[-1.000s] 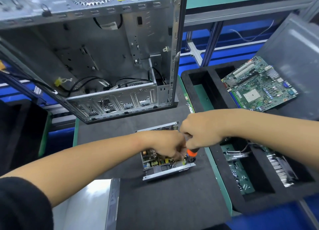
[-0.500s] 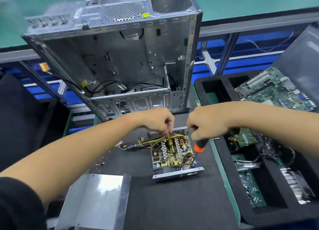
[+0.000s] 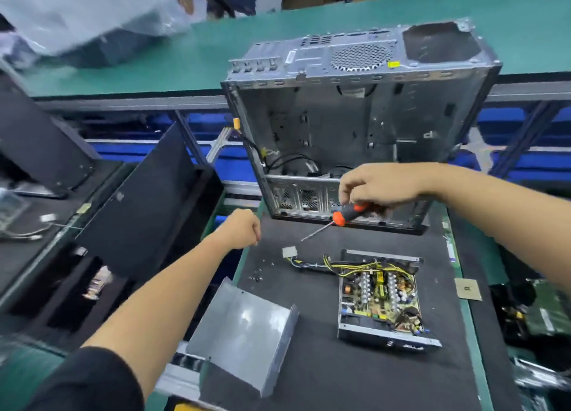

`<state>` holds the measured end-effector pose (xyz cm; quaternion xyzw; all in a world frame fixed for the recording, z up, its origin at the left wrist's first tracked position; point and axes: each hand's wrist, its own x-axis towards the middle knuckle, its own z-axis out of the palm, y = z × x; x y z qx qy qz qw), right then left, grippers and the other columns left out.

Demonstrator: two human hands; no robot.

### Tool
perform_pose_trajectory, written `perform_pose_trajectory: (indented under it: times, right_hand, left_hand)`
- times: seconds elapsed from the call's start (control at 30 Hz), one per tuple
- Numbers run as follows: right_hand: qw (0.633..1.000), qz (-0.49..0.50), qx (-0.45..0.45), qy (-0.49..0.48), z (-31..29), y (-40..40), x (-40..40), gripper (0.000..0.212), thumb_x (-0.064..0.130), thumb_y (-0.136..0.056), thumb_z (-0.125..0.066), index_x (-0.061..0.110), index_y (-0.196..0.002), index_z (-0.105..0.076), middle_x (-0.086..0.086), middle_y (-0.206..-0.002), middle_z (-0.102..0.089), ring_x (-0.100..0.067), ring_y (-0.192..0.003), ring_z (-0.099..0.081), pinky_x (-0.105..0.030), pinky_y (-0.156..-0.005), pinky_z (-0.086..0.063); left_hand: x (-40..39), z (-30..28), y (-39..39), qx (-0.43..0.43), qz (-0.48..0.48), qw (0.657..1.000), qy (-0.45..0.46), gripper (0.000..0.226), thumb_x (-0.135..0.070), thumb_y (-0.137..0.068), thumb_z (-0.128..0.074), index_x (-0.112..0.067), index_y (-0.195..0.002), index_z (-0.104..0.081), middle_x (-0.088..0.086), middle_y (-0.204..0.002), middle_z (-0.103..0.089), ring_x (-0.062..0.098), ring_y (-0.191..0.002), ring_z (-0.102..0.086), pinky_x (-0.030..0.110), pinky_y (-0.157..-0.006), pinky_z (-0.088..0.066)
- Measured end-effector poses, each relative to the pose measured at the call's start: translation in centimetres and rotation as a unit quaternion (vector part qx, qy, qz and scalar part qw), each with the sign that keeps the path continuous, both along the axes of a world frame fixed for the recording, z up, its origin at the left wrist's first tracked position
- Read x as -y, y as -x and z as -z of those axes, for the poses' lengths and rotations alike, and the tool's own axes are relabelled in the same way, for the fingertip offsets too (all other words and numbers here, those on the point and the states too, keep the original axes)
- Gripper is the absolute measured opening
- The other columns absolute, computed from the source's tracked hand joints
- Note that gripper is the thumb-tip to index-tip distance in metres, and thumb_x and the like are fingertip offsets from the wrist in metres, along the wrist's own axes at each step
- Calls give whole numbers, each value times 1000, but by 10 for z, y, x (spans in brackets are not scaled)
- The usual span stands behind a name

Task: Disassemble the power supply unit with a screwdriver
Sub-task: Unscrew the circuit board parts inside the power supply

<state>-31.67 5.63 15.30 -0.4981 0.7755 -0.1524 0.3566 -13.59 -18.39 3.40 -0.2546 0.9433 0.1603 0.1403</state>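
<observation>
- Both hands have lifted off the power supply unit (image 3: 379,302) since half a second ago; the left hand had been pinching at its yellow wires and the right hand was just above its near right corner.
- Power supply unit lies opened on the black mat (image 3: 324,373), right of centre, circuit board facing up, untouched by either hand.
- Its cable bundle (image 3: 312,264) trails left across the mat and ends in a white connector (image 3: 289,252).
- Grey metal cover (image 3: 244,330) lies apart from the unit at near left, overhanging the mat edge.
- Small screws (image 3: 258,274) are scattered on the mat between cover and connector.
- Right hand (image 3: 378,186) is raised above the mat, fingers curled round the screwdriver (image 3: 346,214); the orange-and-black handle is clamped in the fist and the shaft points down-left, tip off the surface.
- Left hand (image 3: 242,230) is over the mat's left edge, fingers curled into a loose fist; whether it holds anything cannot be told.
- Stripped computer case (image 3: 355,126) stands at the mat's far side, open side facing the camera.
- Small square chip (image 3: 468,289) sits on the green bench edge right of the unit.
</observation>
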Motion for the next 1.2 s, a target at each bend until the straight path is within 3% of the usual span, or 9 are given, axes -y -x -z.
perform_pose_trajectory:
  times: [0.13, 0.3, 0.47, 0.67, 0.8, 0.93, 1.03, 1.1, 1.2]
  right_hand:
    - [999, -14, 19, -39, 38, 1, -1, 27, 6, -96, -41, 15, -121, -46, -9, -87, -60, -17, -60, -63, -34, -61, -53]
    - [995, -46, -45, -71, 59, -5, 6, 6, 6, -91, -44, 10, -90, -48, -12, -79, -57, -21, -64, -50, -32, -64, -40]
    - [992, -68, -73, -79, 68, -13, 7, 19, 10, -95, -46, 5, -112, -55, -13, -111, -53, -31, -100, -53, -39, -85, -42]
    - [991, -65, -81, -81, 66, -15, 6, 18, 12, -97, -45, 0, -106, -54, -19, -109, -53, -26, -88, -48, -37, -78, -39]
    - [991, -71, -79, -81, 68, -20, 7, 24, 22, -101, -41, 1, -100, -54, -20, -116, -53, -29, -103, -52, -38, -84, -42]
    - [991, -74, -77, -77, 66, -28, 9, 36, 31, -103, -40, -1, -111, -55, -14, -99, -51, -26, -83, -46, -32, -65, -35]
    - [992, -69, -73, -76, 65, -30, 9, 37, 30, -103, -39, -3, -112, -54, -15, -100, -51, -25, -81, -43, -35, -68, -36]
    - [993, -61, -70, -72, 63, -31, 9, 38, 34, -103, -38, 0, -108, -54, -16, -102, -53, -26, -82, -45, -37, -73, -39]
    - [993, -52, -79, -65, 57, -33, 9, 24, 28, -100, -43, 7, -91, -50, -12, -94, -52, -23, -75, -44, -36, -67, -37]
  left_hand:
    - [0, 25, -20, -36, -81, 995, -34, 12, 6, -71, -68, -5, -71, -73, 2, -78, -72, 14, -77, -65, 18, -69, -46]
    - [-7, 40, -14, -35, -98, 994, -29, 18, 4, -72, -62, -10, -75, -73, 2, -83, -73, 17, -81, -66, 23, -72, -51]
    - [-13, 53, -12, -18, -90, 996, -19, 21, 4, -72, -61, -15, -73, -70, 3, -82, -72, 18, -72, -65, 20, -63, -45]
    - [-11, 53, -7, 22, -55, 998, -15, 18, 2, -72, -71, -16, -74, -67, 5, -87, -70, 19, -73, -60, 24, -64, -48]
    - [-13, 52, -3, 40, -21, 999, -9, 16, 4, -74, -65, -7, -85, -69, 8, -92, -70, 25, -86, -62, 25, -66, -46]
    - [-15, 50, -4, 45, -11, 999, 1, 21, 5, -77, -54, -6, -87, -69, 9, -91, -71, 26, -89, -63, 25, -69, -46]
    - [-16, 48, -5, 43, -1, 999, 12, 27, 5, -78, -49, -9, -87, -70, 7, -92, -70, 25, -89, -63, 28, -73, -50]
    - [-16, 45, -7, 39, 4, 999, 19, 29, 5, -77, -46, -10, -87, -69, 6, -92, -69, 25, -87, -63, 29, -73, -51]
    - [-16, 35, -7, 27, 7, 999, 26, 25, 3, -79, -46, -14, -82, -65, 2, -88, -63, 23, -84, -61, 29, -70, -49]
